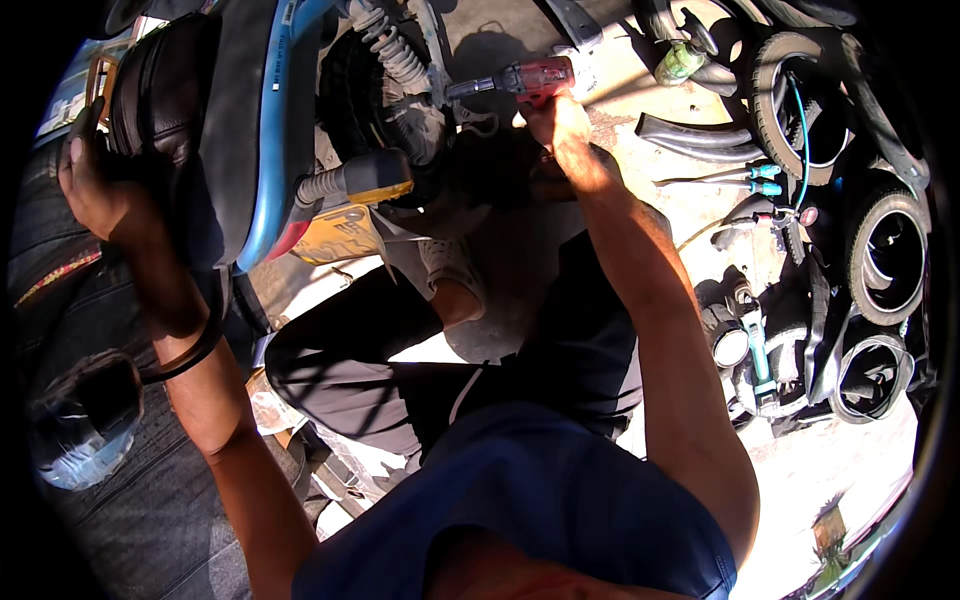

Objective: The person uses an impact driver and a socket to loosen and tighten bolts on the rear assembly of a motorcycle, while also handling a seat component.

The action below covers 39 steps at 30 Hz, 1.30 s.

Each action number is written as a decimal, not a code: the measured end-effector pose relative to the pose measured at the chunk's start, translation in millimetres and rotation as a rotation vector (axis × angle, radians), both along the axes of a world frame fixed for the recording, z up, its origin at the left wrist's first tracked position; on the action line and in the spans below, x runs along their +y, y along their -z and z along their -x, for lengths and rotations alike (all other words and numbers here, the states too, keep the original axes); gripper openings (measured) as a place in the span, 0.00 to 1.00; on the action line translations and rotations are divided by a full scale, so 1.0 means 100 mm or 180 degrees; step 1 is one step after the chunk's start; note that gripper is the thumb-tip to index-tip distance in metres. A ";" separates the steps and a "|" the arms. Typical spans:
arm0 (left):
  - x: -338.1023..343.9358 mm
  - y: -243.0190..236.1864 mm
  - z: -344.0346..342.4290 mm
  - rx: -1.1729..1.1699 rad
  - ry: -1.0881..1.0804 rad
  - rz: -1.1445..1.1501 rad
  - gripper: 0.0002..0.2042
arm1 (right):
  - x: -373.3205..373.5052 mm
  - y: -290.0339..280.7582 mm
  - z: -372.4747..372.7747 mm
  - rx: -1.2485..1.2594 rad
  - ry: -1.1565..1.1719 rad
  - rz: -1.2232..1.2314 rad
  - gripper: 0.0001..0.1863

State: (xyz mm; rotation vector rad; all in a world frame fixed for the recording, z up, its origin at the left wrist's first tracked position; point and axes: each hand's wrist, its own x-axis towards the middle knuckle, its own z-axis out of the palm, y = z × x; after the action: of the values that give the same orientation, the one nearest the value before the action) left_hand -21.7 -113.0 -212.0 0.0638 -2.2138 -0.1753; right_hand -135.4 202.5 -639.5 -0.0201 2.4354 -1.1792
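My right hand (562,122) is closed around the grip of a red cordless impact wrench (540,80). The wrench's socket end points left, close to the wheel hub below a grey coil shock absorber (388,45); whether it touches a nut I cannot make out. The wheel's dark tyre (352,95) belongs to a scooter with a blue body edge (268,150). At the far left my left hand (100,195) lies against the scooter's black seat (165,90), its fingers stretched upward, partly in shadow.
Several tyres (785,60) and black rubber tubes (700,138) lie on the ground at the right. Near them are blue-handled tools (762,180), a blue air hose (804,130) and a blue-and-grey tool (757,350). The scooter's orange lamp (380,176) sits before my legs.
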 end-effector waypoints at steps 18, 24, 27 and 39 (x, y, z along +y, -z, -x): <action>0.01 -0.08 -0.18 -0.0611 -0.0428 0.0429 0.23 | -0.09 0.08 0.02 -0.0193 -0.0261 -0.0256 0.28; -0.05 0.08 -0.02 0.0041 0.0010 -0.0126 0.16 | -0.08 0.76 0.21 -0.0066 0.0089 0.0275 0.28; -0.20 0.05 -0.15 0.0185 0.0063 0.0586 0.14 | -0.16 0.06 -0.04 -0.0064 0.0111 0.0334 0.15; 0.49 0.17 0.03 0.0252 0.0460 -0.1563 0.21 | -0.02 0.59 0.13 0.0071 0.0062 0.0257 0.23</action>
State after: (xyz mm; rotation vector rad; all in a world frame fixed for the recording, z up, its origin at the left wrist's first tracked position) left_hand -24.9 -63.9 -228.9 0.1633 -2.0507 -0.7850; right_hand -148.6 200.3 -698.7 -0.0337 2.4109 -1.2920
